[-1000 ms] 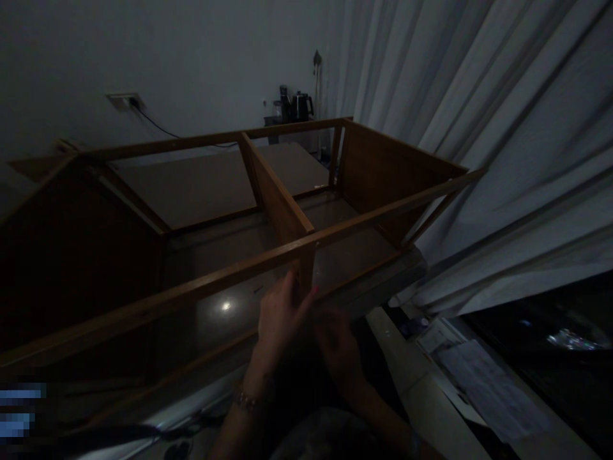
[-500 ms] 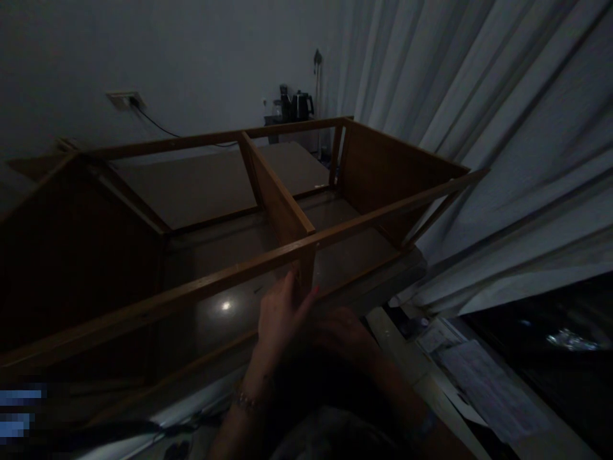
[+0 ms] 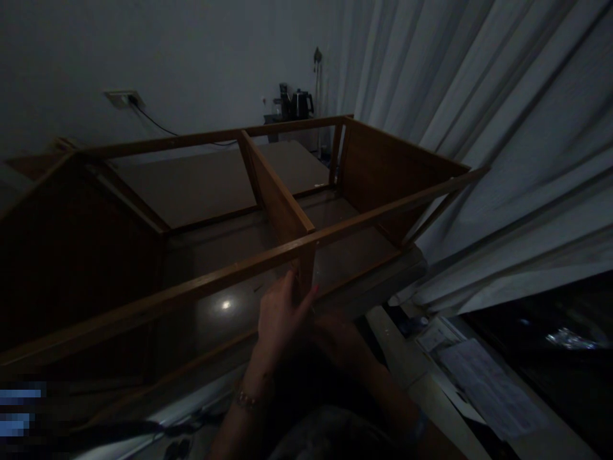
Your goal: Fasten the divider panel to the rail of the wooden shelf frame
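Note:
A wooden cabinet frame (image 3: 364, 220) lies on its side on the floor in dim light, with a middle divider panel (image 3: 275, 191) joining its long front rail. My left hand (image 3: 280, 316) rests against the lower end of that divider, fingers together and pressed to the wood, thumb out to the right. My right hand (image 3: 345, 342) is just beside it, low and in shadow; its fingers curl near the divider's foot, and what they hold cannot be made out.
White curtains (image 3: 479, 128) hang along the right. A kettle (image 3: 300, 102) stands on a small stand at the far wall, near a wall socket (image 3: 122, 98) with a cable. Papers (image 3: 483, 390) lie on the floor at the right.
My right hand has shifted a little, first to the right and then back in toward the divider's foot. My left hand has stayed on the divider.

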A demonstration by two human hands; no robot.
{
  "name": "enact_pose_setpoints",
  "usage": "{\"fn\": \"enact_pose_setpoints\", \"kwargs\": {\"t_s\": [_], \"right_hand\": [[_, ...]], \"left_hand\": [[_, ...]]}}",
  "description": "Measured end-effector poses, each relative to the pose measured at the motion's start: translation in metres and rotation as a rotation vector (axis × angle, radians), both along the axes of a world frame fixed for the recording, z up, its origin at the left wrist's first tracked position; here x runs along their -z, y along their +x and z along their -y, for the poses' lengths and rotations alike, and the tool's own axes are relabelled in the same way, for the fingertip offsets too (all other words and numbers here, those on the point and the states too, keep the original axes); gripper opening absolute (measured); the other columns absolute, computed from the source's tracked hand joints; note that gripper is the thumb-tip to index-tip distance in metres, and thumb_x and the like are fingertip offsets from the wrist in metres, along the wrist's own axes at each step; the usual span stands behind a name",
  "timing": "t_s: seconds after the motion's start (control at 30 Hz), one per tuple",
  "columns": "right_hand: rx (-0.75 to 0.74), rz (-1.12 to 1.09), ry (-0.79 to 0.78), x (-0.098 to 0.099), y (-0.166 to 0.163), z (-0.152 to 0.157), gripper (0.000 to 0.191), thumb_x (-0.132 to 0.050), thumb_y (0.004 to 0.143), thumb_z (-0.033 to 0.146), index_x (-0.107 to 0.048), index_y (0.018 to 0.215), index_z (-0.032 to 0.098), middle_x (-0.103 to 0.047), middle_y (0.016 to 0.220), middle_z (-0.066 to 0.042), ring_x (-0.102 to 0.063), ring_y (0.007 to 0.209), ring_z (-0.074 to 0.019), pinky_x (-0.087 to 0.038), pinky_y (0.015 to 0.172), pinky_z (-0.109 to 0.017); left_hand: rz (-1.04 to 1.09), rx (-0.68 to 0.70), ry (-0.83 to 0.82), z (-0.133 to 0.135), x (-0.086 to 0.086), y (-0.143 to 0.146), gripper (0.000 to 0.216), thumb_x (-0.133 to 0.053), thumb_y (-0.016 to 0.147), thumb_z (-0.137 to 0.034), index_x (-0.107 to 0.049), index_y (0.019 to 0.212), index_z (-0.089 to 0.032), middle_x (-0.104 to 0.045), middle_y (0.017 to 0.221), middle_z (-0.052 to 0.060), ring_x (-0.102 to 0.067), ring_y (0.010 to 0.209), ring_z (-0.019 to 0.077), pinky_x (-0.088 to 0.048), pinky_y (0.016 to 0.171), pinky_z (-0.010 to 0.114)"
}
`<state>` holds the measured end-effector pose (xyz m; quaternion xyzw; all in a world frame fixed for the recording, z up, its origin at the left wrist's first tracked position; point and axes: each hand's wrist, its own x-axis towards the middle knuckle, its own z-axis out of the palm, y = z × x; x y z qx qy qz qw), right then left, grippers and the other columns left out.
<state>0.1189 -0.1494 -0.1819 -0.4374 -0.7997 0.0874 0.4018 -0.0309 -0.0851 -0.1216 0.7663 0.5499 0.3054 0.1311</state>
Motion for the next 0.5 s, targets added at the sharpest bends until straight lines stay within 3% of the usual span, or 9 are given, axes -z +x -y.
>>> {"fn": "enact_pose_setpoints", "kwargs": {"t_s": [0.17, 0.37, 0.5], "right_hand": [[0.107, -0.095, 0.009, 0.001, -0.002, -0.003, 0.022, -0.04, 0.094, 0.018, -0.055, 0.109, 0.02, -0.068, 0.09, -0.006, -0.064, 0.083, -0.0184, -0.053, 0.076, -0.032], [0.164, -0.239, -0.195, 0.007, -0.003, 0.004, 0.026, -0.036, 0.096, 0.022, -0.052, 0.117, 0.021, -0.067, 0.099, -0.007, -0.066, 0.089, -0.017, -0.054, 0.077, -0.028], [0.142, -0.168, -0.102, 0.016, -0.004, 0.007, 0.027, -0.035, 0.096, 0.019, -0.055, 0.114, 0.022, -0.068, 0.098, -0.007, -0.065, 0.089, -0.0185, -0.054, 0.077, -0.031]], "left_hand": [[-0.009, -0.015, -0.008, 0.0, -0.001, 0.001, 0.038, -0.045, 0.087, -0.055, -0.054, 0.096, -0.02, -0.065, 0.078, 0.003, -0.063, 0.072, 0.019, -0.045, 0.061, 0.028], [-0.013, -0.006, -0.007, 0.0, 0.0, 0.0, 0.039, -0.045, 0.088, -0.055, -0.055, 0.1, -0.019, -0.066, 0.079, 0.004, -0.063, 0.072, 0.019, -0.044, 0.06, 0.027], [-0.011, -0.013, 0.013, 0.0, 0.002, 0.0, 0.039, -0.044, 0.088, -0.055, -0.054, 0.099, -0.02, -0.066, 0.082, 0.005, -0.063, 0.073, 0.0191, -0.045, 0.061, 0.028]]}}
